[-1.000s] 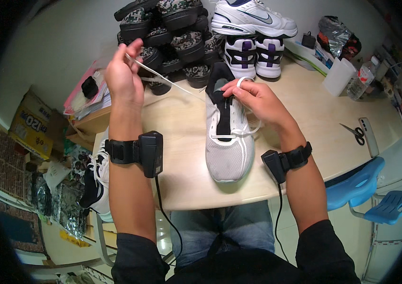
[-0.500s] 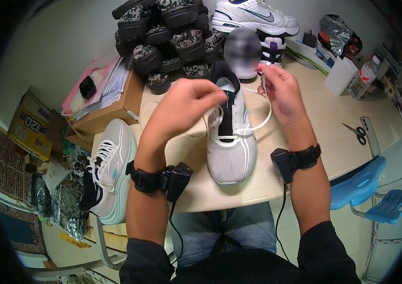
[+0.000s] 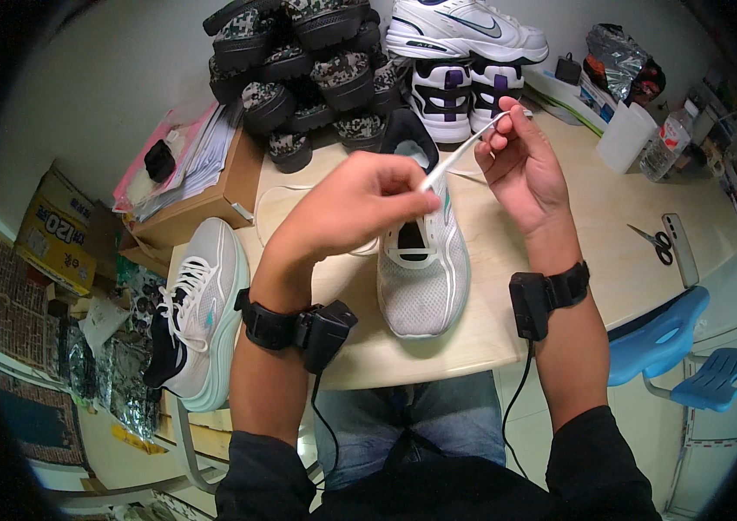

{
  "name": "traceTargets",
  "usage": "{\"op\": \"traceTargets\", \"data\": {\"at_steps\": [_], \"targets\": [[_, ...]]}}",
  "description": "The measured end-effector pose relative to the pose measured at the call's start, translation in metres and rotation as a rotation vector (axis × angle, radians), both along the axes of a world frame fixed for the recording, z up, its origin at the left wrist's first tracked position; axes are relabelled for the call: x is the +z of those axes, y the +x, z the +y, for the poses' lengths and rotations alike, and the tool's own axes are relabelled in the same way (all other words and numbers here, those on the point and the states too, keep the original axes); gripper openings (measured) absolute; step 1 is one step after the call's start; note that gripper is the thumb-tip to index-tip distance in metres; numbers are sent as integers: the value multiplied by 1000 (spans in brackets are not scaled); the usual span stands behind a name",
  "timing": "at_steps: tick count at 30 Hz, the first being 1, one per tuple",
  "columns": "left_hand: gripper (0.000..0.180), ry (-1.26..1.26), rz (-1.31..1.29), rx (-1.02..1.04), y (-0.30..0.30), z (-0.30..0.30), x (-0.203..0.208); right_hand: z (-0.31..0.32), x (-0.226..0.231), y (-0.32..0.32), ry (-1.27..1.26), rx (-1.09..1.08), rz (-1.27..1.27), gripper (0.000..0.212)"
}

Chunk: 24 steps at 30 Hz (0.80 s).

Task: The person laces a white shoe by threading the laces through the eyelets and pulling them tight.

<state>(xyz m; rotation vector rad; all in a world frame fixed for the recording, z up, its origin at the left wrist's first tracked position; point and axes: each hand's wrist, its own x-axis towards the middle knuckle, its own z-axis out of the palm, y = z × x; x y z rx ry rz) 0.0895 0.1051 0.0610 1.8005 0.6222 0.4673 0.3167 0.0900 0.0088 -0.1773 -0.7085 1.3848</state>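
Note:
A light grey running shoe (image 3: pixel 425 291) lies on the table with its toe toward me and its black-lined opening at the far end. Its lowest eyelets have a white lace across them, and the dark tongue shows above. Between my hands a stretch of the white shoelace (image 3: pixel 459 156) is drawn taut, slanting up to the right. My left hand (image 3: pixel 368 198) pinches it between thumb and fingers over the shoe's tongue, hiding the upper eyelets. Beyond the shoe's right side, my right hand (image 3: pixel 520 161) grips the lace near its end with the fingertips.
At the left edge lies a matching laced shoe (image 3: pixel 212 300). Behind it stands a cardboard box (image 3: pixel 199 217) with papers. Camouflage shoes (image 3: pixel 347 82) and white sneakers (image 3: pixel 464 35) are stacked at the back. Scissors (image 3: pixel 659 246), a phone (image 3: pixel 679 249) and a bottle (image 3: pixel 668 143) sit right.
My left hand has moved slightly right and closed on the lace. My right hand has shifted slightly right. The lace, which hung in a loop, is now taut between them.

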Motion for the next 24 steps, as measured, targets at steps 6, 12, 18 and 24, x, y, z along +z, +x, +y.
{"op": "traceTargets", "data": {"at_steps": [6, 12, 18, 24], "targets": [[18, 367, 71, 387, -24, 5, -16, 4, -3, -1, 16, 26, 30, 22], [23, 505, 147, 545, -45, -4, -25, -9, 15, -27, 30, -172, -722, 25], [25, 525, 26, 627, -55, -9, -15, -20, 22, -69, 498, -576, -1653, 22], [25, 263, -141, 704, -75, -6, -28, -16, 24, -76, 620, -569, -1899, 13]]}}
